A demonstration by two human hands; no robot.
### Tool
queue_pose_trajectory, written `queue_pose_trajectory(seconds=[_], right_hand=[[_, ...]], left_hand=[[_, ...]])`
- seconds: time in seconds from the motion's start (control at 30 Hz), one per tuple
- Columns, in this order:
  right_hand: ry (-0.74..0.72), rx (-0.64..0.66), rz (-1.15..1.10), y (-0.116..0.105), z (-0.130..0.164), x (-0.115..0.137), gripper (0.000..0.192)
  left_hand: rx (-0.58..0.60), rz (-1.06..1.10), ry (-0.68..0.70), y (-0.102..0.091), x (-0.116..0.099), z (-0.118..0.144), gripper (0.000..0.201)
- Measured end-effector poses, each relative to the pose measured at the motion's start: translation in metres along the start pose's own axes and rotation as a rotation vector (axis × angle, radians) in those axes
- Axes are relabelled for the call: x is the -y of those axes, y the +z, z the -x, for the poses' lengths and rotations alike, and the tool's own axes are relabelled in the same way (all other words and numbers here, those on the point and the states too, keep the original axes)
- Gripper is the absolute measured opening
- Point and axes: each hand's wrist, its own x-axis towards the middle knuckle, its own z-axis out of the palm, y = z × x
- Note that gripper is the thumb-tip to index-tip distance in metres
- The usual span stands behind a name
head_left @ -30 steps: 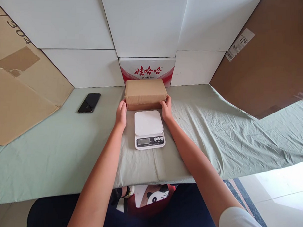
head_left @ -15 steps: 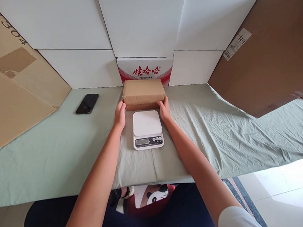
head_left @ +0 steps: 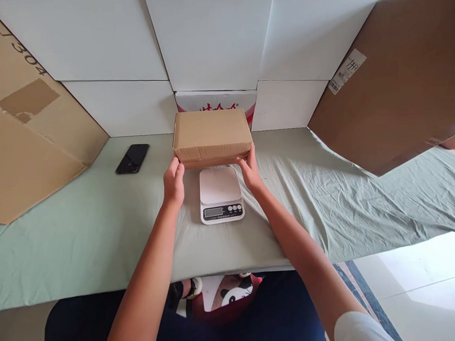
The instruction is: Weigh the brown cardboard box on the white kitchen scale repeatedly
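A closed brown cardboard box (head_left: 214, 132) is held up between my two hands, just behind and above the scale. My left hand (head_left: 174, 182) grips its near left corner, thumb towards the front and fingers partly hidden behind. At the near right corner my right hand (head_left: 251, 170) is closed on the box, some fingers out of sight beneath or behind it. The white digital kitchen scale (head_left: 220, 186) lies flat on the cloth between my forearms, its grey display and round buttons facing me. Nothing rests on its platform, and its display looks blank.
A black phone (head_left: 133, 158) lies on the green cloth (head_left: 91, 210) to the left. White panels (head_left: 213, 40) and a white-and-red printed carton (head_left: 188, 98) stand at the back. Large cardboard sheets flank the table at left (head_left: 37, 149) and right (head_left: 394, 92).
Both hands have lifted the cardboard box off the cloth, and it looks larger and nearer. It now covers more of the printed carton behind. The scale and phone stay in place.
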Motion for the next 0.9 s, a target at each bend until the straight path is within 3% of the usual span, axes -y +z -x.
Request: queue_pose_trajectory(seconds=[0.17,0.33,0.9], right_hand=[[0.040,0.003,0.077,-0.009,0.054,0.017,0.086],[0.068,-0.052,0.051,-0.009,0.092,0.029,0.078],[0.129,-0.097,0.011,-0.008,0.096,0.032,0.062]], left_hand=[[0.019,0.052,-0.029,-0.007,-0.036,0.063,0.065],[0.008,0.136,-0.084,-0.010,-0.043,0.107,0.071],[0.022,0.188,-0.135,-0.009,-0.046,0.110,0.073]])
